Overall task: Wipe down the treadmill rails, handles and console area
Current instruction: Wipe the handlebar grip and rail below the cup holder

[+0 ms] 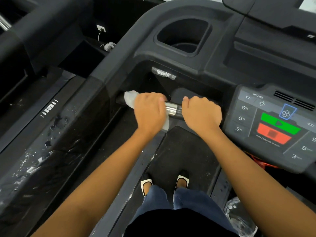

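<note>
- The left hand [150, 112] is curling closed around a white wipe [130, 100] and pressing it onto the front handle bar [171, 109]. The wipe is poking out past the knuckles toward the bar's left end and trailing below the palm.
- The right hand [201, 113] is closing bare around the same bar, with no cloth in it. The bar's silver sensor sleeve is showing between the two hands.
- The bar is sitting across the treadmill's front end, left of the console [277, 124] and below the cup holder [184, 36].
- Judging the step as the handle wipe, with the right hand likely just steadying.
- To do it well:
  - Keep the wipe wrapped fully round the bar and twist while sliding, so the underside gets covered too.
  - Work from the left end rightward over the metal sleeve.
  - Lift the right hand off so its patch is not being skipped.
- The left side rail [51, 142] is showing wet streaks and flecks, and probably needs an even pass.
- When reaching the console, go lightly around the green and red keys.
</note>
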Motion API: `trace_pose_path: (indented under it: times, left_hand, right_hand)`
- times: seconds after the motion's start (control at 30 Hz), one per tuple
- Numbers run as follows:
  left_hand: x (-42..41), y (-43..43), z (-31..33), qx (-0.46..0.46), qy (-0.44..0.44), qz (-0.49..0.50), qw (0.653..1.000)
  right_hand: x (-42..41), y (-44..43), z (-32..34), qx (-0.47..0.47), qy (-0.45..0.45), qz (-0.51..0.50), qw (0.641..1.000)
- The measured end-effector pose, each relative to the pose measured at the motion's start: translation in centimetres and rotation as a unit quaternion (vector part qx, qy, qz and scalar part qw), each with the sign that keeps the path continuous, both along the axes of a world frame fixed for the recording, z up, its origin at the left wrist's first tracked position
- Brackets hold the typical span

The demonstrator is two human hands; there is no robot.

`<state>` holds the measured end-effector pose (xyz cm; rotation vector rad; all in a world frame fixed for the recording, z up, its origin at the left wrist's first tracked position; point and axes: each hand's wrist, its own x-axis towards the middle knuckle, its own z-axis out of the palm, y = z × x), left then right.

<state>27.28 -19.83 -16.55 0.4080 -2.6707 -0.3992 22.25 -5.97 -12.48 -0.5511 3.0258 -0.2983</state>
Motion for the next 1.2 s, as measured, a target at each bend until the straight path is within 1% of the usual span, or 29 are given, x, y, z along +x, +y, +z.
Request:
trace_pose_path:
  times: [0.03, 0.07, 0.13, 0.2, 0.23, 0.3, 0.37, 0.43, 0.5, 0.53, 0.6, 0.63, 0.7, 0.73, 0.83, 0.93, 1.1, 1.2]
  left_hand:
    - [-0.2, 1.9, 0.3, -0.006, -0.016, -0.035, 0.999]
    - [-0.2, 3.7, 0.4, 0.009, -0.018, -0.072, 0.997]
    - [0.1, 6.0, 0.9, 0.07, -0.003, -0.141, 0.987]
    - [1.0, 5.3, 1.4, 0.095, -0.008, -0.188, 0.978]
    - [1.4, 4.0, 1.4, 0.097, -0.015, -0.183, 0.978]
    - [2.2, 0.7, 1.4, 0.079, -0.03, -0.113, 0.99]
    - [2.2, -1.1, 1.6, 0.034, -0.071, -0.06, 0.995]
    - [0.9, -0.1, 2.1, -0.012, -0.115, -0.078, 0.99]
    - [-0.7, 3.3, 2.7, -0.048, -0.121, -0.131, 0.983]
    - [-1.2, 5.2, 3.0, -0.051, -0.107, -0.15, 0.982]
    - [-2.1, 7.7, 4.0, -0.024, -0.071, -0.151, 0.986]
    - [-2.2, 8.2, 4.6, -0.013, -0.047, -0.145, 0.988]
    - [-1.8, 8.3, 4.7, -0.013, -0.015, -0.149, 0.989]
    - [-1.3, 8.4, 4.4, -0.02, -0.011, -0.161, 0.987]
    - [0.1, 9.9, 3.3, -0.018, -0.045, -0.198, 0.979]
    - [-0.2, 9.7, 2.8, -0.038, -0.074, -0.191, 0.978]
    - [0.6, 3.6, 2.6, -0.096, -0.118, -0.121, 0.981]
    - [0.7, 2.8, 3.6, -0.113, -0.1, -0.093, 0.984]
  right_hand:
    - [-0.4, 0.0, 0.2, -0.012, -0.03, -0.009, 0.999]
    - [-0.9, 0.2, 0.5, -0.037, -0.076, -0.03, 0.996]
    - [-2.7, 0.8, 1.4, -0.119, -0.182, -0.08, 0.973]
    - [-4.1, 1.3, 2.6, -0.177, -0.243, -0.061, 0.952]
    - [-4.4, 1.4, 3.3, -0.191, -0.253, -0.036, 0.948]
    - [-4.4, 1.4, 4.7, -0.214, -0.243, -0.002, 0.946]
    - [-4.4, 1.5, 5.7, -0.254, -0.232, 0.015, 0.939]
    - [-4.9, 1.8, 6.2, -0.266, -0.217, 0.027, 0.939]
    - [-5.6, 2.6, 6.8, -0.271, -0.208, 0.022, 0.94]
    - [-6.0, 3.2, 7.1, -0.277, -0.204, 0.015, 0.939]
    - [-6.5, 4.5, 7.8, -0.314, -0.207, -0.003, 0.927]
    - [-6.6, 5.0, 8.0, -0.334, -0.208, -0.007, 0.919]
    - [-6.6, 5.7, 8.3, -0.353, -0.191, 0.002, 0.916]
    - [-6.5, 5.9, 8.3, -0.356, -0.182, 0.009, 0.917]
    - [-6.5, 5.9, 8.2, -0.355, -0.167, 0.03, 0.92]
    - [-6.7, 6.1, 7.7, -0.356, -0.168, 0.041, 0.918]
    - [-6.9, 6.7, 6.9, -0.378, -0.173, 0.03, 0.909]
    - [-6.8, 6.6, 6.9, -0.381, -0.178, 0.043, 0.906]
